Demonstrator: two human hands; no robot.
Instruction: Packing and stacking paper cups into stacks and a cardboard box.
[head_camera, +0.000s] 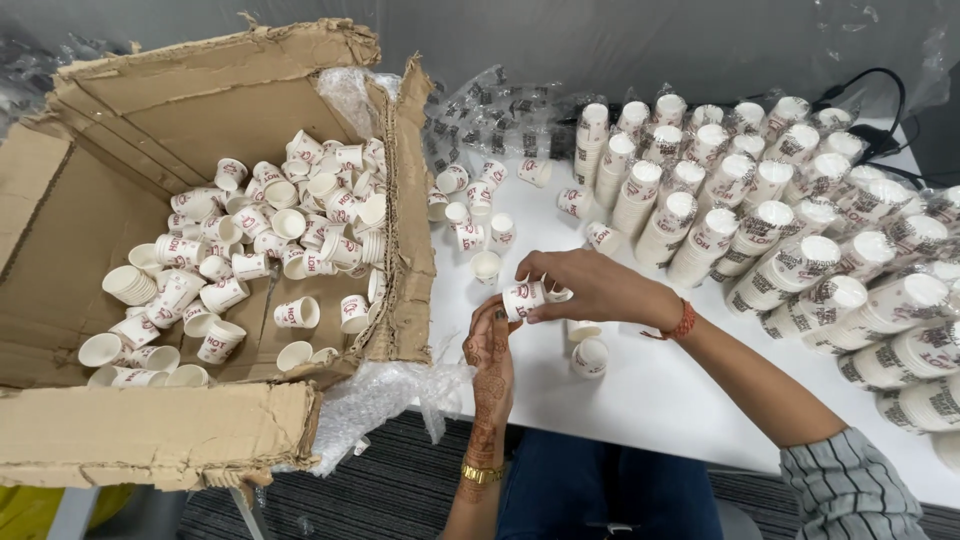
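- Right hand (600, 290): fingers (540, 268) closed from above on a small white paper cup with red print (522, 299), pinching it at the rim and upper wall. The cup lies on its side in the air, above the near-middle of the white worktop (660, 400), close to its front edge.
- Left hand (490, 350): raised from below, palm decorated with a dark pattern, fingertips together against the lower side of the same cup; a gold bangle sits at the wrist.
- Held cup, handling: judged very light, thin-walled and easily crushed; the rolled rim is probably the stiffest part, so a light pinch there or around the upper wall suits it best. The surface looks dry and matt, not slippery. Whether it is one cup or several nested cannot be told.
- Loose white paper cups (588, 352): a few lie on the worktop just below and beside the hands, more scattered towards the back.
- Stacks of nested white paper cups (780, 240): many tall columns, leaning, filling the right half of the worktop to its right edge.
- Brown cardboard box (150, 440): torn, flaps open, off the left edge of the worktop, holding a loose heap of like cups (270, 260).
- Clear bubble wrap (385, 395): spilling from the box's near right corner.
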